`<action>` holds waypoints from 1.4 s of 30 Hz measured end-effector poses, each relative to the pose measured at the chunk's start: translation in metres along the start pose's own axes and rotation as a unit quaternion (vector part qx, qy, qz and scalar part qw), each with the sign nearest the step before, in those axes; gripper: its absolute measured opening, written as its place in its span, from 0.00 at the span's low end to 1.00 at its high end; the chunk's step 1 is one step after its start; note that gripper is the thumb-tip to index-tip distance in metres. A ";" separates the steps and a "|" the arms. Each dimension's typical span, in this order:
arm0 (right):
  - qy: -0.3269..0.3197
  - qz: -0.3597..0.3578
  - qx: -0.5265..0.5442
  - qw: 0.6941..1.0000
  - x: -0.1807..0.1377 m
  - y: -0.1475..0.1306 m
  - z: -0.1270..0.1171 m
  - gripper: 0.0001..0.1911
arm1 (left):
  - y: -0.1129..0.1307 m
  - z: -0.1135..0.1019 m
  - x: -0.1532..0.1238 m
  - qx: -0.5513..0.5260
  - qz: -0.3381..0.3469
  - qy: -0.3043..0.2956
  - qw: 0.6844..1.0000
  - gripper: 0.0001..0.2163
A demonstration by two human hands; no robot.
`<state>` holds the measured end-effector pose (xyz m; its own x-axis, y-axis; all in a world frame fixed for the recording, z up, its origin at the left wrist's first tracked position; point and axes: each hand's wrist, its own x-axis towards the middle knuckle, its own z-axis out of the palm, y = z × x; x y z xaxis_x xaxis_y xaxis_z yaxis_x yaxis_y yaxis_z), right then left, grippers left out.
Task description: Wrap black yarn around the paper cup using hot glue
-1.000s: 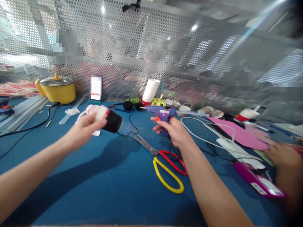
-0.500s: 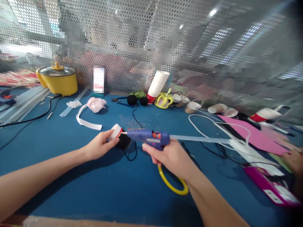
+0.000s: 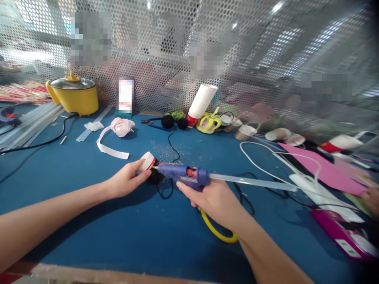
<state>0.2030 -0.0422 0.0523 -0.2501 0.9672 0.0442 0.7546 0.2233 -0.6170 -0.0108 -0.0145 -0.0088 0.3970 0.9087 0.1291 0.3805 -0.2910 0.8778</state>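
My left hand [image 3: 127, 180] pinches a small paper cup [image 3: 145, 161], white with a red band, tilted on its side. Black yarn [image 3: 154, 177] covers the cup's far end, and a strand trails onto the table. In my right hand [image 3: 217, 201] is a blue hot glue gun [image 3: 174, 172], its red light lit. The nozzle meets the cup near the red band; whether glue is coming out I cannot tell. A long clear glue stick [image 3: 251, 181] sticks out of the gun's back. Below my right wrist lies a yellow loop [image 3: 217, 232], partly hidden.
A yellow electric pot [image 3: 79, 96], glue sticks [image 3: 38, 122] and a pale ribbon roll [image 3: 121, 127] are at left. Stacked paper cups [image 3: 203, 100] lean at the back. Cords, pink sheets [image 3: 319, 167] and a purple power strip [image 3: 337, 232] lie right, near another person's hand [image 3: 370, 199].
The cup has turned slightly in my left hand, showing more of its red band. The glue gun stays against it, its back end a little lower. The view has shifted slightly.
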 end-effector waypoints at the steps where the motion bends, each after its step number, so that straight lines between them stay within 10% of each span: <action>1: 0.008 -0.015 -0.010 1.000 0.000 0.001 0.000 0.09 | 0.000 0.000 0.000 -0.001 0.000 0.000 1.000 0.13; 22: 0.042 -0.109 -0.065 0.991 0.002 0.000 0.002 0.07 | -0.003 0.000 0.000 0.036 0.015 -0.001 0.999 0.14; 42: 0.055 -0.049 -0.087 0.993 0.002 0.001 0.001 0.10 | -0.003 -0.002 0.000 0.018 0.038 -0.039 0.998 0.14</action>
<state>0.2032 -0.0404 0.0510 -0.2671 0.9448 0.1897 0.8254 0.3259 -0.4610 -0.0140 -0.0128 -0.0104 0.4886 0.8582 0.1571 0.3768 -0.3700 0.8492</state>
